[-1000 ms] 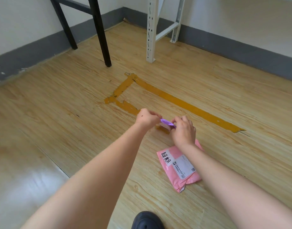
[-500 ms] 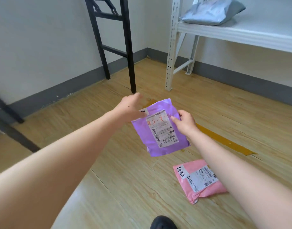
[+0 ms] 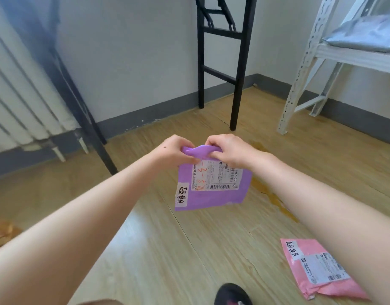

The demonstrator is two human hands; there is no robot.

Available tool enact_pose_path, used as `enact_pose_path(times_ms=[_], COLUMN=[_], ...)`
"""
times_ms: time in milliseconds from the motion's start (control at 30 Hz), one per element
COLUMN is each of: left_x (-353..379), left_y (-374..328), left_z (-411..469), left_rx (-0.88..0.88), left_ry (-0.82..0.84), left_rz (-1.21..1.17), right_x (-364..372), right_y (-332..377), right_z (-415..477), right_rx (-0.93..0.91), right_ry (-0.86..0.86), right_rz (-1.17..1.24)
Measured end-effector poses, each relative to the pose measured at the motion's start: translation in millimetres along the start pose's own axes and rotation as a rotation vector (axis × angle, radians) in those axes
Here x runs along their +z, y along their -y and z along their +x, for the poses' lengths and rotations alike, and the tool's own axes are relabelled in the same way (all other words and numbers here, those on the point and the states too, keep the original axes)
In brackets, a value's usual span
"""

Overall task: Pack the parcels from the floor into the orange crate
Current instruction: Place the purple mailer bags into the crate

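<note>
Both hands are on the purple parcel (image 3: 211, 194), held in the air above the floor (image 3: 167, 249). The left hand (image 3: 178, 150) pinches its top edge near one corner. The right hand (image 3: 231, 150) pinches the same edge just beside it, fingers curled, film bunched between them. The rest of the parcel hangs free, label towards us. The pink parcel (image 3: 317, 267) lies flat on the floor at the near right, partly behind the right forearm. No orange crate in view. The risk, I'd say: that's a narrow pinch on slick film, so a quick swing could slide it loose. And the black shoe (image 3: 231, 293) is near the pink one, so a turning step might land on it.
</note>
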State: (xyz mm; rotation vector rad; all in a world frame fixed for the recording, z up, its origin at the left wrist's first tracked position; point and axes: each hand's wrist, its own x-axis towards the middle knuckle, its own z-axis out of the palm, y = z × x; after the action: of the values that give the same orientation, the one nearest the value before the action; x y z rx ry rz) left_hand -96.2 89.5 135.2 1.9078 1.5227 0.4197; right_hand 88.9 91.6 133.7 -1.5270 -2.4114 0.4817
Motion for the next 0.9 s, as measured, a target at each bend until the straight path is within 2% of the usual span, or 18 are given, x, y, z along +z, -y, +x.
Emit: enact_pose_path(times_ms=[100, 167, 267, 333, 400, 467, 567, 733, 800, 900], left_x=[-16.8, -25.4, -37.7, -43.8, -46.7, -49.5, -60.6, -89.5, -97.1, -102.3], left_y=[33.0, 57.0, 93.4, 120.0, 146.9, 170.2, 195.3, 227.5, 236.4, 252.2], left_z=[-16.0, -27.4, -47.2, -64.5, -85.1, -108.6, -146.8, -197.9, -213.1, -235.0], left_rx=[-0.099, -0.153, -0.223, -0.297, -0.351, -0.393, -0.447, -0.415, -0.389, -0.388], left_ry=[-0.041, -0.124, -0.331, -0.472, -0.588, -0.689, -0.837, -1.058, -1.136, -1.232], left_rz=[-0.041, -0.107, -0.266, -0.419, -0.588, -0.773, -0.994, -1.267, -1.388, -1.516], right_x=[11.0, 24.4, 48.7, 65.3, 83.2, 101.4, 120.4, 139.1, 147.4, 160.8], right_y=[39.1, 60.1, 87.2, 105.0, 123.1, 143.1, 177.4, 250.1, 275.6, 306.1], right_z=[27.2, 45.7, 74.4, 87.3, 96.9, 104.8, 110.7, 109.7, 107.2, 100.7], right_rx=[-0.070, -0.120, -0.172, -0.131, -0.040, 0.073, 0.200, 0.411, 0.481, 0.477], right_ry=[-0.015, -0.032, -0.215, -0.338, -0.375, -0.304, -0.109, 0.186, 0.357, 0.577], right_rz=[-0.003, -0.008, -0.052, -0.005, 0.076, 0.178, 0.392, 0.970, 1.055, 1.066])
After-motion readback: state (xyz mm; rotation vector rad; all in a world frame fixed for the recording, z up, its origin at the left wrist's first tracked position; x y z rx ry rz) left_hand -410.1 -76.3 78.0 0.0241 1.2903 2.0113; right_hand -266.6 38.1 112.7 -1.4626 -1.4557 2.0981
